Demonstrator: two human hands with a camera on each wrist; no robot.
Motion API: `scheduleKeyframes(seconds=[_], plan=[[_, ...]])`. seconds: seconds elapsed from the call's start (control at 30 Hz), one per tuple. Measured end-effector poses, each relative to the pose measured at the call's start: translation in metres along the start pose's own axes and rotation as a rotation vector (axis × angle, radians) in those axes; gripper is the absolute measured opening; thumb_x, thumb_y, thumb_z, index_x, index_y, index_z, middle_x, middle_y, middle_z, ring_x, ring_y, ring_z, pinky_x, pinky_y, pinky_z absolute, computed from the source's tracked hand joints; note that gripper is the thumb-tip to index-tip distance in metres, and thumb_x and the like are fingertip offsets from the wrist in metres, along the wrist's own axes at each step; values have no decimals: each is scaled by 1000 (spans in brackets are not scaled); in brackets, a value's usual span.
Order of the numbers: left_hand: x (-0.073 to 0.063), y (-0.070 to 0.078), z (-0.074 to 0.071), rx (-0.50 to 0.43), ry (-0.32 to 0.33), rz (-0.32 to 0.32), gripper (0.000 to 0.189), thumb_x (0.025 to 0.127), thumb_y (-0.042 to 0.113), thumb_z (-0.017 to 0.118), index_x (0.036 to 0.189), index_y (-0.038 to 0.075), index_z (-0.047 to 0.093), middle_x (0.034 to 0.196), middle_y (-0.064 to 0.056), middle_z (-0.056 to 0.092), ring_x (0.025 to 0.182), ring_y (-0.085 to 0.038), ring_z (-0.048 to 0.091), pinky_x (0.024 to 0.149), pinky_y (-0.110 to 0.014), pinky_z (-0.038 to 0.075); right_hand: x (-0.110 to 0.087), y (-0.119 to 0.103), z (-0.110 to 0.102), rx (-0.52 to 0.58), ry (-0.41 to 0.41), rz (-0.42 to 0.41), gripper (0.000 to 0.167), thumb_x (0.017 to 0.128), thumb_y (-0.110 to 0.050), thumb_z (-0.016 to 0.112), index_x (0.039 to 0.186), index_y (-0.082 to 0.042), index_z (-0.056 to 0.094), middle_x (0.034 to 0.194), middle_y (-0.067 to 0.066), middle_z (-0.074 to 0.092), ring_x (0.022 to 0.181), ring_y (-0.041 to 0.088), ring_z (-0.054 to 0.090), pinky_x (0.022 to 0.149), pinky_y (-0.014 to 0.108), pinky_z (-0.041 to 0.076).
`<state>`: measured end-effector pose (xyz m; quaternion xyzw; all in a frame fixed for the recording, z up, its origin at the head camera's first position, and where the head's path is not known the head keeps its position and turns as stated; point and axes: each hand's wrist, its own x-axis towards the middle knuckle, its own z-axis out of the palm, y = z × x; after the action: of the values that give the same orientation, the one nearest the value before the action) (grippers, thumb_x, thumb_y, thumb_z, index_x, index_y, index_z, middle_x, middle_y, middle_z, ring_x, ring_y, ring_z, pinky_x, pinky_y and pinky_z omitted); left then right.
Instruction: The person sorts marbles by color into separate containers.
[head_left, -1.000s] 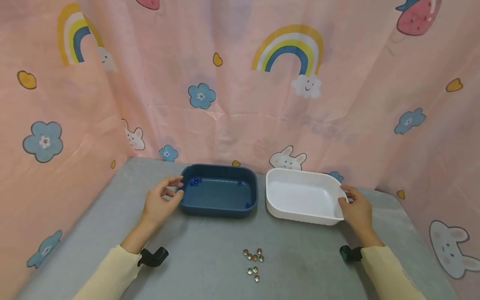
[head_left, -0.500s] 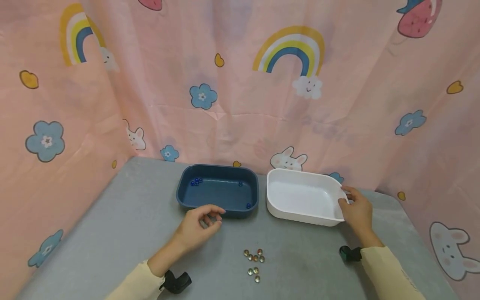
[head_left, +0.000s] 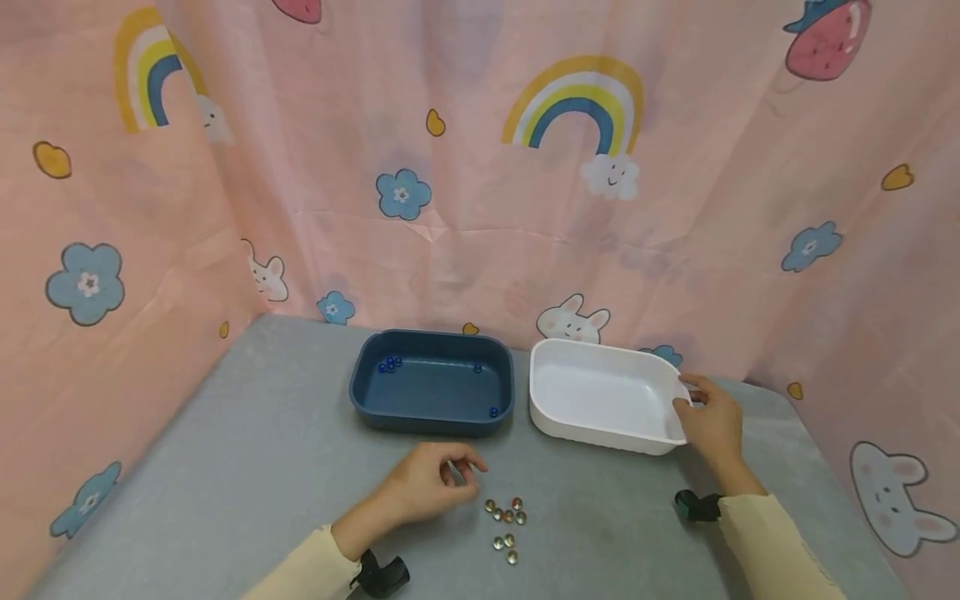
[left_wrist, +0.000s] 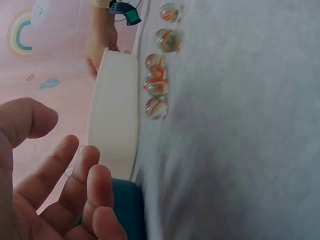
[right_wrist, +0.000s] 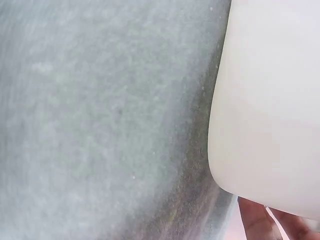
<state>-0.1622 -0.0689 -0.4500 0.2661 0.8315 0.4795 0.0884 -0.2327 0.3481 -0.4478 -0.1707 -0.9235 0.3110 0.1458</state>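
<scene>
My left hand (head_left: 435, 483) hovers just left of a group of glass marbles (head_left: 508, 517), fingers loosely bent with nothing between them. Up close in the left wrist view, the marbles (left_wrist: 156, 85) are clear with orange and white swirls. At the right end of a white tray (head_left: 603, 396), my right hand (head_left: 712, 417) pinches the rim between thumb and fingers. The tray's inside is bare. In the right wrist view, fingers (right_wrist: 260, 220) show beneath the tray wall (right_wrist: 265, 125).
To the left of the white tray stands a dark blue tray (head_left: 431, 396) with several small blue marbles (head_left: 390, 364) in it. A grey cloth (head_left: 247, 467) covers the table. Behind hangs a pink printed curtain (head_left: 480, 258).
My left hand has left the blue tray's left end and moved right and nearer, to beside the glass marbles. My right hand stays on the white tray's rim.
</scene>
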Motion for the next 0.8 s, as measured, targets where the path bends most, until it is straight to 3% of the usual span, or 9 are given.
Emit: scheduleKeyframes(seconds=[0.27, 0.43, 0.67, 0.8], plan=[[3, -7, 14, -5, -57, -18, 18, 79, 16, 71, 98, 15, 73, 76, 11, 64, 56, 1, 51, 55, -18, 43, -4, 0, 0, -6, 22, -45, 42, 89, -10, 56, 131, -1, 57, 114, 32, 62, 101, 44, 59, 81, 54, 52], [5, -9, 19, 3, -77, -38, 18, 76, 16, 71, 94, 17, 74, 74, 15, 63, 56, 2, 52, 54, -18, 43, -4, 2, 1, -21, 45, -66, 43, 88, -10, 56, 130, -2, 58, 111, 32, 64, 96, 42, 61, 71, 47, 52], [7, -9, 23, 78, -86, -38, 16, 73, 17, 73, 89, 21, 73, 71, 18, 61, 64, 3, 53, 63, -17, 43, -5, 0, 3, -24, 54, -30, 44, 88, -10, 55, 131, -3, 57, 115, 31, 63, 99, 41, 58, 73, 47, 51], [7, -8, 25, 99, -81, -45, 16, 73, 16, 73, 87, 23, 73, 71, 19, 60, 66, 3, 53, 65, -16, 42, -6, -2, 2, -33, 61, -23, 44, 88, -11, 55, 131, -3, 57, 114, 30, 64, 96, 40, 58, 66, 40, 48]])
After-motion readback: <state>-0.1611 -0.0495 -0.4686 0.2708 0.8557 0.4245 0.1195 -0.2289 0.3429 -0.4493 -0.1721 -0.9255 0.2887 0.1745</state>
